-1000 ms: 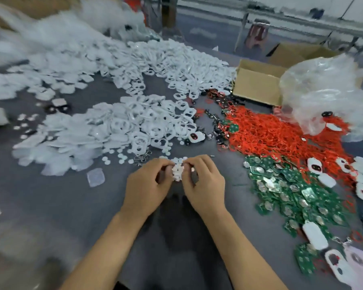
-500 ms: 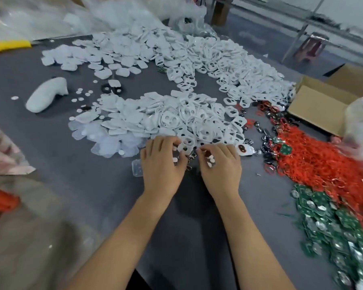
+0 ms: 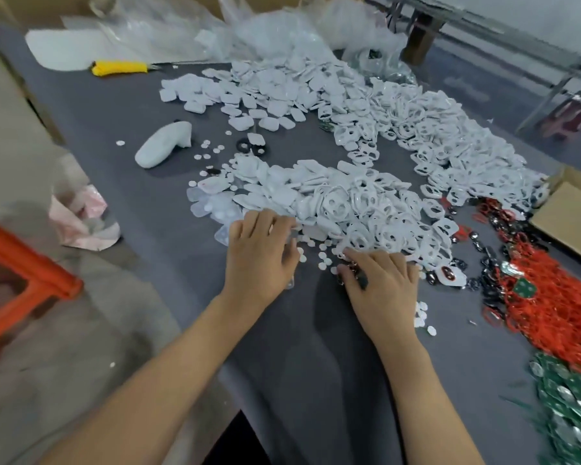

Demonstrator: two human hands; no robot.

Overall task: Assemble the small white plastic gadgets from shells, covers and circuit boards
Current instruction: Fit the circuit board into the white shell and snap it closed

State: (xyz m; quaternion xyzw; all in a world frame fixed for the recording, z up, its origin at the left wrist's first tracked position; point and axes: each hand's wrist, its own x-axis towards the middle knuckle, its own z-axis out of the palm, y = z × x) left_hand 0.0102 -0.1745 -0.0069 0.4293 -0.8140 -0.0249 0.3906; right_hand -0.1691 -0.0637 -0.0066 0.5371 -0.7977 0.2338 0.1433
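Observation:
My left hand (image 3: pixel 260 253) lies with spread fingers at the near edge of a pile of white shells (image 3: pixel 349 203), its fingertips on translucent covers (image 3: pixel 215 206). To the right, my right hand (image 3: pixel 379 286) rests flat on the grey table (image 3: pixel 282 364), fingertips touching the pile's front edge. A small dark metal piece (image 3: pixel 361 280) shows between its thumb and forefinger. Small white discs (image 3: pixel 322 260) lie scattered between the two hands. Green circuit boards (image 3: pixel 571 407) are heaped at the near right. A larger heap of white ring-shaped covers (image 3: pixel 416 129) spreads across the back.
Red rings (image 3: pixel 550 297) and black parts lie right of my right hand. A cardboard box (image 3: pixel 574 216) stands at the far right. A yellow-handled knife (image 3: pixel 119 67), a white lump (image 3: pixel 163 146) and plastic bags (image 3: pixel 265 25) are at the back. An orange stool (image 3: pixel 24 273) stands left of the table.
The cluster of white discs pinched between both hands has been let go and now lies scattered on the table. Both hands moved apart to the pile's edge; my view swung left.

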